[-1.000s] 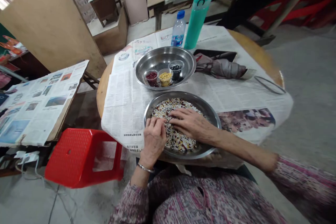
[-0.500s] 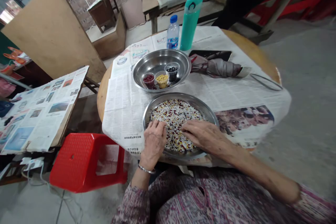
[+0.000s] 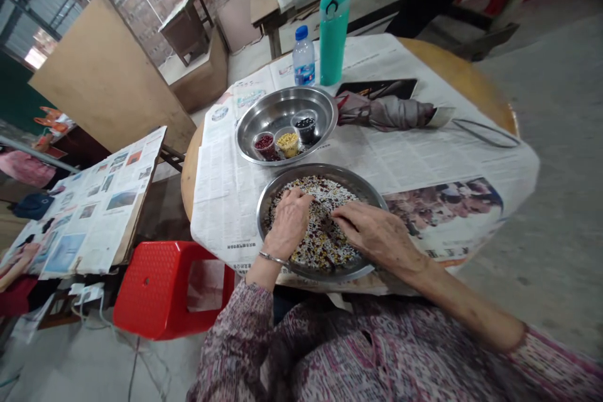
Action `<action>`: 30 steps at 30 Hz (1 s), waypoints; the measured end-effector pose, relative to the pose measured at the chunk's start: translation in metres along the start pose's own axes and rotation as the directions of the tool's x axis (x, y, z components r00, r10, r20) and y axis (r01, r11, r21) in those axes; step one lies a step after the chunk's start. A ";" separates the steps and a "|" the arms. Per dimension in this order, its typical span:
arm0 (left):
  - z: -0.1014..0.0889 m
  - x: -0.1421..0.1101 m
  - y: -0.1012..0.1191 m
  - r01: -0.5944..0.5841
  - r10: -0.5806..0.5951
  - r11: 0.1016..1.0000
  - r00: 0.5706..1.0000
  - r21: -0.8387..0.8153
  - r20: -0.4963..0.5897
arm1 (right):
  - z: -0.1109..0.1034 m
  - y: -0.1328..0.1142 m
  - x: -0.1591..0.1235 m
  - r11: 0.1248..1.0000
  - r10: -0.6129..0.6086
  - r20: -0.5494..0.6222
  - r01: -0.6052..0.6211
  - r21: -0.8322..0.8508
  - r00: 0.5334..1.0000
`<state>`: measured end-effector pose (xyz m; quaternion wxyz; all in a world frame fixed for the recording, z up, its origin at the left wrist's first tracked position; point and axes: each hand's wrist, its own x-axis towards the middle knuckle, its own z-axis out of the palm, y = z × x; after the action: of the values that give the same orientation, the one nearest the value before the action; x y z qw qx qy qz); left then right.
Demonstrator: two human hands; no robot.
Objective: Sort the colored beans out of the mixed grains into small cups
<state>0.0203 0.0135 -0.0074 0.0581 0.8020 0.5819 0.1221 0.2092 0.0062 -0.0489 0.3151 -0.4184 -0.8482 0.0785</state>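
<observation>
A steel pan of mixed white, red, yellow and black beans sits at the table's near edge. My left hand rests on the beans at the pan's left side, fingers bent but apart, a bangle on the wrist. My right hand lies over the beans on the right side, fingers stretched toward the left hand. The fingertips of both hands nearly meet in the pan's middle. Behind it, a second steel pan holds three small cups: red beans, yellow beans and black beans.
Newspaper covers the round table. At the back stand a water bottle and a teal flask; a folded umbrella lies to the right. A red stool stands on the left, beside another newspaper-covered board.
My left hand moved forward from the pan's near-left rim onto the beans. My right hand drew back from the pan's middle to its right side, then inward again. The view shifted slightly.
</observation>
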 end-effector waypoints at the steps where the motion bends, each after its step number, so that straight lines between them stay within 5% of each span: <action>1: 0.000 0.001 0.000 0.002 -0.002 1.000 1.000 0.001 0.019 | 0.000 0.000 0.000 1.000 0.005 -0.005 -0.005 0.005 1.000; 6: -0.007 -0.017 0.004 0.126 -0.147 0.965 0.986 -0.229 -0.080 | 0.000 -0.001 -0.001 0.998 0.050 -0.006 -0.050 0.039 0.999; 8: -0.009 -0.030 0.010 0.230 -0.317 0.841 0.943 -0.489 -0.103 | -0.001 -0.001 -0.002 0.997 0.054 0.007 -0.054 0.046 0.999; 9: -0.010 -0.036 0.014 0.277 -0.418 0.709 0.906 -0.648 -0.069 | -0.002 -0.001 -0.002 0.997 0.049 0.013 -0.049 0.051 0.999; 11: -0.010 -0.047 0.024 0.307 -0.576 0.293 0.812 -0.905 0.089 | -0.004 0.000 -0.001 0.997 0.036 0.026 -0.038 0.071 0.999; 13: -0.010 -0.053 0.035 0.227 -0.615 -0.132 0.745 -0.965 0.259 | -0.006 0.001 0.004 0.995 0.022 0.040 -0.025 0.093 0.999; 14: -0.010 -0.054 0.039 0.173 -0.611 -0.273 0.729 -0.946 0.309 | -0.007 0.002 0.008 0.995 0.012 0.047 -0.017 0.094 0.999; 16: -0.009 -0.054 0.044 0.092 -0.607 -0.415 0.714 -0.905 0.350 | -0.008 0.002 0.020 0.998 -0.015 0.063 0.011 0.059 0.998; 24: -0.008 -0.052 0.046 0.098 -0.623 -0.491 0.655 -0.866 0.427 | 0.013 0.002 0.058 0.974 -0.164 0.309 0.203 -0.101 0.937; 30: -0.007 -0.054 0.047 0.100 -0.606 -0.512 0.661 -0.853 0.441 | 0.010 0.005 0.045 0.990 -0.120 0.143 0.129 -0.058 0.982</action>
<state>0.0459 -0.0527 0.0033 0.6070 0.0889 0.4887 0.6203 0.1865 0.0449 -0.0376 0.2453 -0.3683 -0.8948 0.0589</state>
